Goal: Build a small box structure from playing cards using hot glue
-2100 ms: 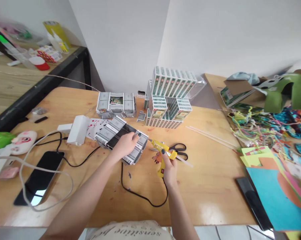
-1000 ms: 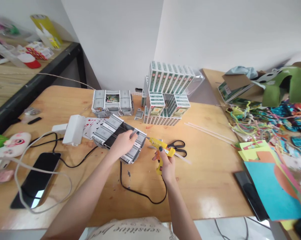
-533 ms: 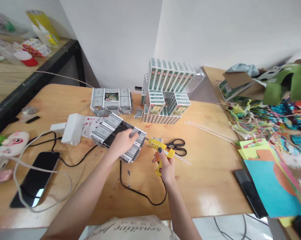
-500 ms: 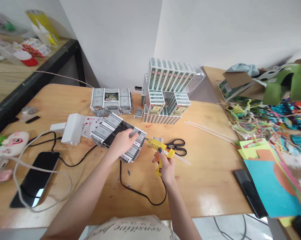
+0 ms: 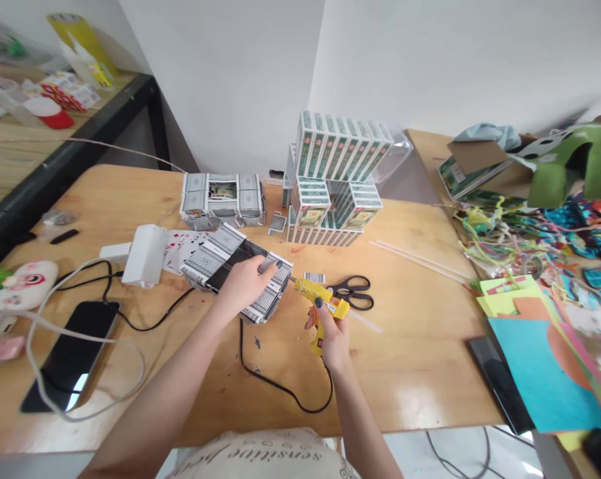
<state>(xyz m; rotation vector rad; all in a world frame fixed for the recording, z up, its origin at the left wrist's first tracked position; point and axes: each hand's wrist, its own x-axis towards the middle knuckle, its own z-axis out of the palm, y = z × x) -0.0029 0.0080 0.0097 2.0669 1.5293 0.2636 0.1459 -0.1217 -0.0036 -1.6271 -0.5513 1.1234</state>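
Yellow glue gun point(image 5: 316, 291) fills the gripping right hand point(image 5: 336, 338); hold its nozzle point(image 5: 293, 279) clear of the left hand point(image 5: 244, 283), fingers clamping the card box point(image 5: 207, 261); nozzle contact looks unclear.

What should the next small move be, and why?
Probably draw the glue gun along the right end of the card-covered box: the right hand aims its tip there, while the left hand holds the box.
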